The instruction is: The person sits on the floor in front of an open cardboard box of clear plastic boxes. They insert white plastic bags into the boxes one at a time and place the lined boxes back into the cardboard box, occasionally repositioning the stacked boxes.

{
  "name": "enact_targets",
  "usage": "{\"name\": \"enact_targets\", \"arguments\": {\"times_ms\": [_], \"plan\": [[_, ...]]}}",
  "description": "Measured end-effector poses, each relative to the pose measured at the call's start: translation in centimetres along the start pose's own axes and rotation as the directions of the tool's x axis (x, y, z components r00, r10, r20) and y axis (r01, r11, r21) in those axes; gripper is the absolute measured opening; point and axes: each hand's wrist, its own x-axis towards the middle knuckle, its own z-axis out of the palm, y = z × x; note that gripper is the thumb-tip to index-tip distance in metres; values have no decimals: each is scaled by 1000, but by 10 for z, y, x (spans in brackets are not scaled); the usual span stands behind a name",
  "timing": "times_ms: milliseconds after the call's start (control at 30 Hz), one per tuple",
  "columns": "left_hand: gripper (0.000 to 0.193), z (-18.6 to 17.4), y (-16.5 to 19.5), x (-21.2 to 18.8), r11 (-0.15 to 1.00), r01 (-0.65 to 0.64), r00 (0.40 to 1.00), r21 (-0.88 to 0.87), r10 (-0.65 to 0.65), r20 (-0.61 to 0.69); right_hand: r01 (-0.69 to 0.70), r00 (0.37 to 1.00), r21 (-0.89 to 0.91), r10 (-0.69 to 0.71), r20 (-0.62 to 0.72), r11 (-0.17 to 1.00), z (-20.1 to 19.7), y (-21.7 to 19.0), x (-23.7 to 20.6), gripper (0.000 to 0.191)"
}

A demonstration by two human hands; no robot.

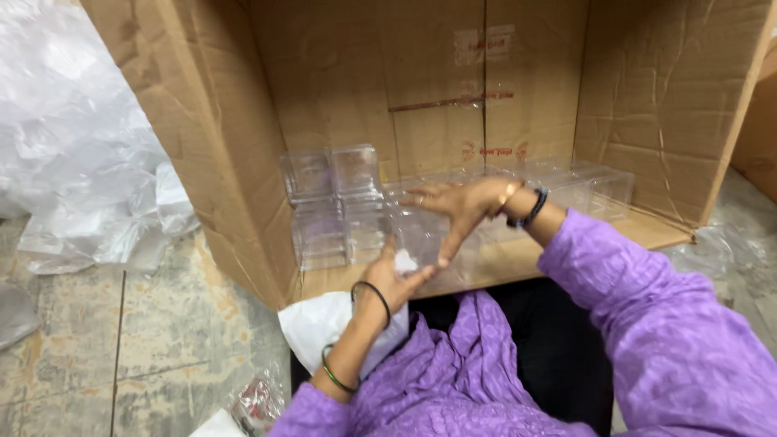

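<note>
While both hands are working at the mouth of a big cardboard box (453, 81) lying on its side, the scene is reading like this:

Surroundings: clear plastic boxes are standing inside the cardboard box, a stack (328, 206) at the left rising two high, a lower row (595, 188) running toward the right wall.

Obstruction: the stack is standing just beside the hands on the left, and the row is sitting right behind them.

Outside the box: crumpled clear plastic sheeting (81, 137) is lying on the stone floor (162, 340) at the left, and more wrapping (728, 251) is lying at the right.

Held thing: a clear plastic container (421, 235) is sitting between the two hands, on the lower flap of the cardboard box, near its front edge.

Direction: I cannot tell which way the container is facing or where its long axis is running, since its clear walls are blurring into those behind.

Left hand (395, 277): it is pressing a white cloth (324, 324) against the near side of the container, fingers curled around the cloth.

Right hand (461, 206): it is lying spread and flat across the top and far side of the container, fingers wide, steadying it.

Edges: the cardboard side walls are closing in left and right, the back wall behind.

Open room: bare cardboard is showing on the flap to the right of the hands, in front of the row.
</note>
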Motion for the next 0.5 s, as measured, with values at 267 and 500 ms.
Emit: {"name": "enact_targets", "arguments": {"times_ms": [267, 500], "plan": [[99, 5, -13, 4, 997, -21, 1000, 78, 20, 11, -345, 920, -31, 332, -210, 938, -64, 62, 174, 121], [104, 0, -7, 5, 996, 70, 994, 54, -75, 86, -415, 910, -12, 415, -10, 910, -67, 70, 209, 121]]}}
